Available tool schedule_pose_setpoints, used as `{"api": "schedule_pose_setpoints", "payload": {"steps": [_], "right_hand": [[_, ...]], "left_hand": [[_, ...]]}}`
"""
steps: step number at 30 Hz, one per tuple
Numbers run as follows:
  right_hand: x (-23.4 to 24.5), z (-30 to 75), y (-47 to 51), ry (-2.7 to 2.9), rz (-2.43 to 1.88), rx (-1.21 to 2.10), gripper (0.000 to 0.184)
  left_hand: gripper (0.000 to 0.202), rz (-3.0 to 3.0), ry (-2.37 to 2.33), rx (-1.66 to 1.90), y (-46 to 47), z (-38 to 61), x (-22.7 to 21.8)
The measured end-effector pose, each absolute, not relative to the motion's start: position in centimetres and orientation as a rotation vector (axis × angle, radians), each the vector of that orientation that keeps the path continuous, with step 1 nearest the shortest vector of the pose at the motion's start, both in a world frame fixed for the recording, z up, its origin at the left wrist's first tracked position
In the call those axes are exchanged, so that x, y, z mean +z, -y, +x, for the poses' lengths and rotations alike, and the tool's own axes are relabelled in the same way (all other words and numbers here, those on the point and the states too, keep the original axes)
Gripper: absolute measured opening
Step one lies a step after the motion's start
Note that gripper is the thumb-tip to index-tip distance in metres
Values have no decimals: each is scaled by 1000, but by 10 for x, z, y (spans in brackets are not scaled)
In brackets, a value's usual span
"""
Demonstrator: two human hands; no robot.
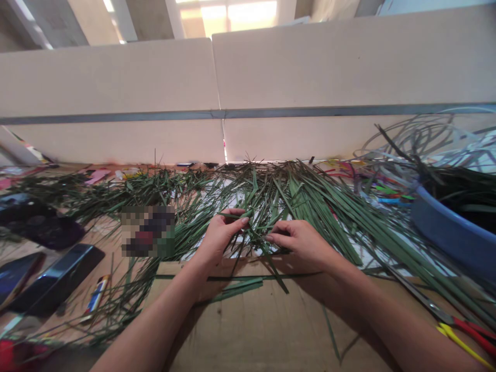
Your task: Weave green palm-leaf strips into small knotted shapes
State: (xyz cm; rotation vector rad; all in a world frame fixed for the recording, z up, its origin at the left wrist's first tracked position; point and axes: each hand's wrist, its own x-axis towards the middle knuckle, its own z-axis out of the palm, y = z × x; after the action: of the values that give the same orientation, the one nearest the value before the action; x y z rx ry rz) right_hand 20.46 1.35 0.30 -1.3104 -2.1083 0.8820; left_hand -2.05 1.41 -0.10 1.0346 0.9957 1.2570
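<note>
Both hands are closed on thin green leaf strips near the middle of the table. On the left hand (219, 235), the thumb and the first fingers are pinched together around a narrow strip (232, 215) that runs sideways, just above the fingertips. On the right hand (300, 240), the fingers are curled and pressed together at the tips, where they nip the end of another strip (271, 261); this strip goes down and toward the person, over the edge of a brown cardboard sheet (251, 320). The two hands are near each other, with only a small gap between the fingertips, and the strips seem to cross in that gap, but the exact way they are joined is too small to tell.

Behind the hands lies a wide heap of long green leaves (310, 206), spread over the table from left to right. A few loose strips lie on the cardboard, under the left wrist. On the right side stands a blue tub (445, 232) with dark leaves inside, and scissors with red and yellow handles (461, 328) lie near the right forearm. On the left side are dark flat phones (58, 276) and a small tube (96, 294). A pale partition wall (310, 67) closes the back of the table.
</note>
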Motion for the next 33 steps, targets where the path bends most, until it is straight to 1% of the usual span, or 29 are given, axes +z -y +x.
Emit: {"api": "schedule_pose_setpoints", "payload": {"steps": [6, 21, 26, 33], "right_hand": [[4, 204, -13, 2083, -1305, 901, 31], [7, 203, -13, 2040, -1326, 904, 34], [9, 203, -13, 1990, -1322, 908, 36], [5, 204, -20, 1738, -1262, 1023, 41]], "left_hand": [[36, 1073, -1002, 1251, -14, -21, -3], [46, 927, -953, 1299, -16, -22, -7], [46, 899, -939, 1298, -17, -22, -10], [47, 841, -901, 1280, -15, -20, -5]]}}
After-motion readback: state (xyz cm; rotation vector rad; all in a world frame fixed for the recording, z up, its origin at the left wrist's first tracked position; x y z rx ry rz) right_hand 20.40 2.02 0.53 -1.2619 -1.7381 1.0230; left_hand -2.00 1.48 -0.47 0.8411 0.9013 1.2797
